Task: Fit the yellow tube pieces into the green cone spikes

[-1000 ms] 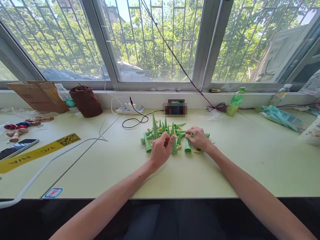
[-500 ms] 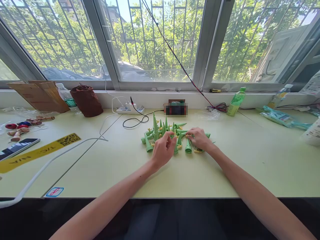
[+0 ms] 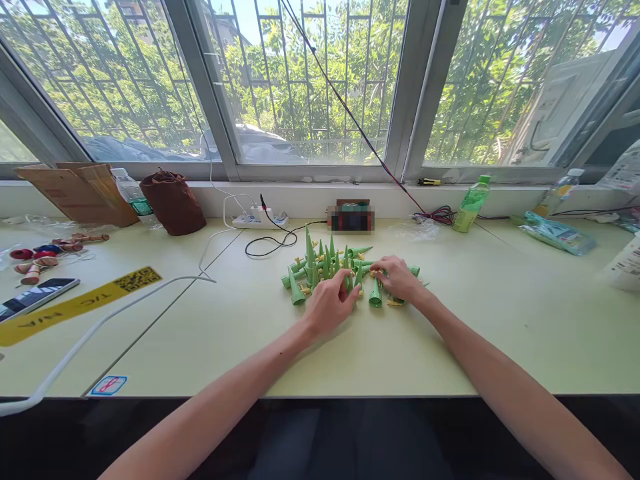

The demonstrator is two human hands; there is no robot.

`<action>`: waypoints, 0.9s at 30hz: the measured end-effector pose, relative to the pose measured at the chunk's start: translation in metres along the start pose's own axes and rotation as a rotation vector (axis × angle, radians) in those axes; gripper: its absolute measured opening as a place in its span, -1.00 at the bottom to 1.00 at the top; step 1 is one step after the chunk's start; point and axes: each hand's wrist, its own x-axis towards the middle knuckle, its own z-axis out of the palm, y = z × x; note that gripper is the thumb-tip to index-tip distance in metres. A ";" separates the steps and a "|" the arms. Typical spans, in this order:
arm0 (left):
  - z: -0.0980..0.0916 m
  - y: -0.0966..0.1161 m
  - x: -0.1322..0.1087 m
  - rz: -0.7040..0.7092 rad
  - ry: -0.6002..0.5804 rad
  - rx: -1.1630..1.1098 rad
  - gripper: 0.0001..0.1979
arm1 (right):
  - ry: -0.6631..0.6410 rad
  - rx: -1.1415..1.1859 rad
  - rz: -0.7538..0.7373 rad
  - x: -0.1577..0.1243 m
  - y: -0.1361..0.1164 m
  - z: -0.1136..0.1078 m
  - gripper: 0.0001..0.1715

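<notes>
Several green plant watering spikes (image 3: 297,291) with small yellow valve pieces form a cluster at the middle of the table, some upright on their wide ends and others lying down. My left hand (image 3: 329,300) is at the front of the cluster, with thumb and fingers closed round an upright green spike (image 3: 358,275). My right hand (image 3: 397,277) rests at the cluster's right side with its fingertips pinched together; whatever is between them is mostly hidden. Below its fingertips, a green spike (image 3: 375,295) shows its open wide end, beside a yellow valve piece (image 3: 395,303).
Behind the cluster are a small pixelated device (image 3: 353,219) and a white power strip (image 3: 277,221) with cables. A green bottle (image 3: 473,205) stands back right, a brown pouch (image 3: 173,203) back left. Wooden toys (image 3: 33,270), a phone (image 3: 40,297) and a yellow tag (image 3: 85,305) are left.
My left hand has lowered slightly and shifted right, its thumb and fingertips now down at the upright spike. My right hand stays almost where it was.
</notes>
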 end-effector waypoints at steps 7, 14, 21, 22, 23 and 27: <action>-0.002 0.001 -0.001 0.007 -0.059 0.006 -0.80 | -0.026 -0.029 -0.006 0.001 0.000 0.000 -0.78; -0.002 0.003 -0.001 -0.001 -0.075 0.018 -0.82 | -0.015 0.019 -0.023 0.000 -0.002 -0.001 -0.84; -0.002 0.004 -0.001 0.003 -0.068 0.017 -0.86 | 0.004 0.049 -0.040 0.001 -0.003 0.000 -0.88; -0.002 0.004 -0.001 0.004 -0.067 0.015 -0.86 | 0.008 0.052 -0.045 0.001 -0.003 0.000 -0.88; -0.002 0.004 -0.001 0.006 -0.066 0.013 -0.87 | 0.011 0.057 -0.050 0.001 -0.003 0.000 -0.88; -0.002 0.005 -0.001 0.006 -0.079 0.012 -0.87 | 0.019 0.067 -0.060 0.000 -0.004 0.000 -0.86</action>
